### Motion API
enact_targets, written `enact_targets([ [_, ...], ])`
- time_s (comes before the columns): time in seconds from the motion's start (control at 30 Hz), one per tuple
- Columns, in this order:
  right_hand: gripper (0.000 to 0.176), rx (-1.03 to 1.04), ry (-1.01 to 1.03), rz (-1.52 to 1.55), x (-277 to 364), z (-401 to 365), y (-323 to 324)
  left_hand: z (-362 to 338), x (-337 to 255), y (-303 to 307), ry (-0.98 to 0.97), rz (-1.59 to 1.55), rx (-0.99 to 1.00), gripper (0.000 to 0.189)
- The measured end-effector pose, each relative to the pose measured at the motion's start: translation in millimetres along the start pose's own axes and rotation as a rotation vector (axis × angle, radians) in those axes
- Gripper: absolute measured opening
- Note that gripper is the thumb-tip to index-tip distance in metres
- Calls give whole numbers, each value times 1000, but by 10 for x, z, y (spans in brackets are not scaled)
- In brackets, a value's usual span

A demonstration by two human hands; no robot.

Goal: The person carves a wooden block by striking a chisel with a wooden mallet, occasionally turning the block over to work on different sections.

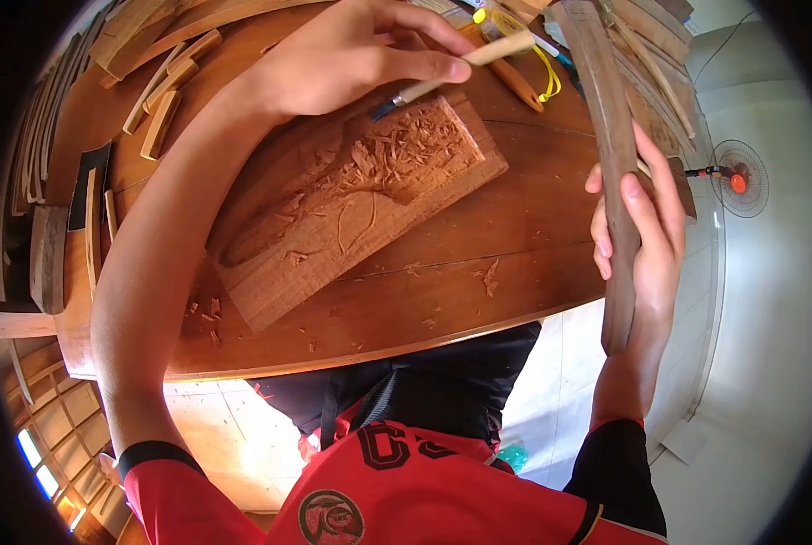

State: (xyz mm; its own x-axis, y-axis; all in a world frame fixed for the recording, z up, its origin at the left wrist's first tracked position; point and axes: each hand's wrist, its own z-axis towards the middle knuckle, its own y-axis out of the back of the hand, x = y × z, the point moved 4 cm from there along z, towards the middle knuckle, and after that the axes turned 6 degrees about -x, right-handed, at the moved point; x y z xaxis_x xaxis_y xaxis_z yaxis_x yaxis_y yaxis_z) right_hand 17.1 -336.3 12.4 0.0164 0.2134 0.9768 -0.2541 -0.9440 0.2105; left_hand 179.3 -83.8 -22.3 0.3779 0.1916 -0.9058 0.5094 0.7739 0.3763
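At the top, my left hand (360, 59) is closed around a chisel (501, 48) with a pale wooden handle. Its dark blade points down and left, over the far edge of a carved wooden board (306, 272). The board lies slanted on the table, with a hollowed recess full of curled wood shavings (397, 150). On the right, my right hand (642, 218) grips a long dark wooden bar (606, 118), held roughly upright beside the table. Something pale shows behind that bar near my fingers; its kind is hidden.
The brown table (478, 227) has scattered shavings. Small wood strips (163, 123) lie at the left, more planks (660, 64) at the upper right. A yellow cord (551, 80) and a brown handle (515, 84) lie at the back. A fan (738, 180) stands beyond.
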Motion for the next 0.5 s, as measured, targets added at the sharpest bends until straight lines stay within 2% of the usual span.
enact_targets([
  [0.07, 50, 40, -4, -6, -5, -13, -26, 33, 9, -16, -51, 58, 15, 31],
  [0.17, 50, 111, 11, 2, -34, -24, -82, 14, 22, -19, -3, 32, -17, 31],
  [0.33, 50, 151, 22, -12, -27, 22, -105, 15, 41, -21, -30, 92, -9, 30],
  [0.47, 50, 41, -14, 62, 43, 52, -46, 8, 13, -28, -43, 78, -21, 29],
  [0.5, 50, 76, -9, 31, 23, 54, -68, 5, 28, -29, -18, 59, -11, 29],
])
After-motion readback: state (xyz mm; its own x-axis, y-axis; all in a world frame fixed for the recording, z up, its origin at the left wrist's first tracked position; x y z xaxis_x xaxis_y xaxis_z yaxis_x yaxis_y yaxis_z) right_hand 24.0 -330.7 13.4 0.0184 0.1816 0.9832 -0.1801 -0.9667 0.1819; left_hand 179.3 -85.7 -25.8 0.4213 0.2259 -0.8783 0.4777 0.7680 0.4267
